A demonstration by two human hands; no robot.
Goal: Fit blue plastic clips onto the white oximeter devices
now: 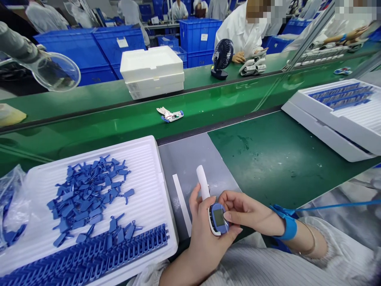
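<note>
My left hand (205, 234) is wrapped around a white-and-blue handheld device (214, 227) with a small grey screen (219, 217) facing up. A long white handle-like part (203, 180) of it sticks out beyond my fingers. My right hand (242, 210) has its thumb and curled fingers pinched together at the right edge of the screen; what lies between the fingertips is hidden. A narrow white strip (182, 202) lies on the grey mat (193, 155) left of the device.
A white foam tray (145, 167) at left bears loose blue plastic pieces (86, 198) and rows of them. An opened device (171, 115) lies on the green channel beyond. White trays (333, 127) stand at right. A blue cord (336, 205) runs from my right wristband. A co-worker sits opposite.
</note>
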